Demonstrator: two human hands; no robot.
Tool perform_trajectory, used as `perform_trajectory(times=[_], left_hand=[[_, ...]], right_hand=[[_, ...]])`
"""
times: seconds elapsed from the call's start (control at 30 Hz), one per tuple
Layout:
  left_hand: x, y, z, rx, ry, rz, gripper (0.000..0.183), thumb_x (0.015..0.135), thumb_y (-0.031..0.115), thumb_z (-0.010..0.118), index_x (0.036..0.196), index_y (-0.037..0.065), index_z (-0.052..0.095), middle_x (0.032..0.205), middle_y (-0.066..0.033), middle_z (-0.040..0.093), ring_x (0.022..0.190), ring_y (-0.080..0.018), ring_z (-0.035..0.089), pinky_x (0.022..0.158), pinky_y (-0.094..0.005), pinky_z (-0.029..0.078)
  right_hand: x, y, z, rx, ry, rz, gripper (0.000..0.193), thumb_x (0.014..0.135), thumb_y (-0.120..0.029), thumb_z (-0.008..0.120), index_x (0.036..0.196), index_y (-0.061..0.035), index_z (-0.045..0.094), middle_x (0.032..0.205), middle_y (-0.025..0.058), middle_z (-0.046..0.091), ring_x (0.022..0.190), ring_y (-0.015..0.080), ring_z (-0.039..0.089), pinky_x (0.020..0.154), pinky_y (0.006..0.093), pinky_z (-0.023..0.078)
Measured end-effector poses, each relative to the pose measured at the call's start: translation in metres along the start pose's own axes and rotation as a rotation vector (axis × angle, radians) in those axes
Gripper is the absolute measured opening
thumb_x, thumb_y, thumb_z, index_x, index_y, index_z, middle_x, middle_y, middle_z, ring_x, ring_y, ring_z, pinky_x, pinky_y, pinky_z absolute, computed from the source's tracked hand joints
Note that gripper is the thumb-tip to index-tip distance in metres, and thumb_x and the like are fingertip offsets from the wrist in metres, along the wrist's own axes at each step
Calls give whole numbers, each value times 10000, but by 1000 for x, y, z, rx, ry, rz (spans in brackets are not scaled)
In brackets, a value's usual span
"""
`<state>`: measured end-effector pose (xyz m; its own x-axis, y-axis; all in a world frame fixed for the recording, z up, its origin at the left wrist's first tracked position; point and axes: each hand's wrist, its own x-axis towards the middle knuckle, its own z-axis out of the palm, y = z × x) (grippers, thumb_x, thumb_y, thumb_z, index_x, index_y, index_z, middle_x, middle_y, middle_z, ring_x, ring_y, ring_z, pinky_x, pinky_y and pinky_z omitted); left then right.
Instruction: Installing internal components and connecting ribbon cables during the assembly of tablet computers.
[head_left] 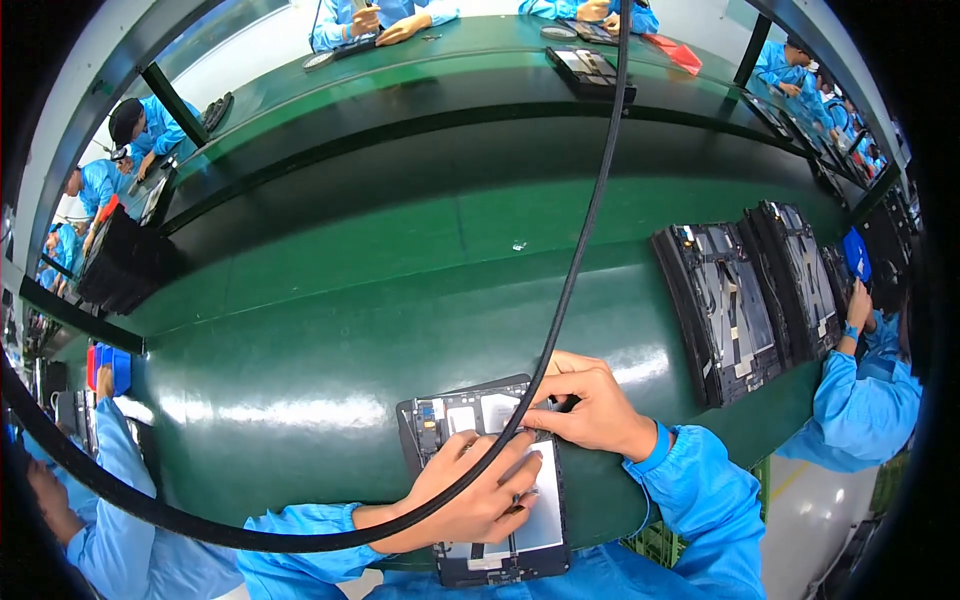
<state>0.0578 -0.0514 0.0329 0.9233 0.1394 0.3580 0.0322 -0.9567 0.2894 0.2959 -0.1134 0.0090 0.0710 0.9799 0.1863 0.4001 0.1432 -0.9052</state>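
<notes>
An opened tablet (542, 518) lies at the near edge of the green workbench, its inner boards, flat cables and pale panels exposed. My left hand (468, 492) rests across its middle, fingers spread and slightly bent over the parts. At the tablet's upper right, my right hand (597, 408) is closed in a pinch. Whatever is between its fingertips is too small or hidden to name. A black cable (566, 290) loops across the view and hides part of my left hand and the fingertips.
Two stacks of opened tablets (722, 310) stand on the green bench (300, 370) to the right. A black raised shelf (420, 150) crosses behind. Co-workers in blue sit on both sides and opposite. At left, a co-worker's hand (104, 380) is beside a blue bin (121, 368).
</notes>
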Motion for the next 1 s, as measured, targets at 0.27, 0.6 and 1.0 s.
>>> perform_trajectory(times=[0.27,0.6,1.0], left_hand=[[3,-1,-3,28,-5,38,440,867,347,818,1212,81,759,1295,-125,715,937,-252,637,849,-410,540],[1,-3,-3,53,-24,45,422,953,401,741,1212,68,742,1300,-137,687,1021,-232,676,957,-422,506],[-4,-6,1,23,-10,70,450,934,407,753,1179,30,730,1281,-160,689,1027,-268,678,964,-435,505]], right_hand=[[4,-4,-9,-129,22,-165,153,869,-155,908,1022,-156,904,1218,67,708,1137,275,598,922,412,520],[2,-21,-30,-137,-307,-32,809,850,-88,811,1614,-65,548,1551,178,581,1412,392,517,1263,502,319],[2,-36,-25,-47,-337,138,845,839,-41,804,1633,-111,525,1609,140,528,1507,360,459,1283,499,284]])
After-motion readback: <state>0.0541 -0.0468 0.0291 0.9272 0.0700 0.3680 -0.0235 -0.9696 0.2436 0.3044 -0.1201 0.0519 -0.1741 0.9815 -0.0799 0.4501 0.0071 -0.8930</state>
